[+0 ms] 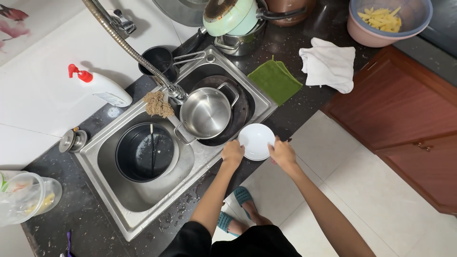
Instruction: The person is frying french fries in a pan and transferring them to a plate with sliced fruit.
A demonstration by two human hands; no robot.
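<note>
The steel double sink (124,215) takes up most of the dark stone counter (304,102), set at an angle to where the person stands. In its nearer basin sits a black pot (145,151) with a thin utensil lying across it. In the farther basin a shiny steel pan (205,113) rests on top of a dark wok (240,112), right under the flexible tap's nozzle (177,93). A brown scrubber (158,104) perches on the divider beside the nozzle. On the counter beyond lie a green cloth (274,81) and a crumpled white towel (328,64).

At the sink's front edge, the person holds a small white bowl (256,141) between both hands. The left hand (232,153) grips its left rim with fingers curled over the edge; the right hand (282,152) clasps the opposite rim the same way. The bowl hangs level, just beside the wok's lip and over the sink's rim.

A wet bowl is likely slippery, so I'd judge that keeping both thumbs hooked over the rim, and keeping it clear of the steel pan's handle (181,135), matters most here.
</note>
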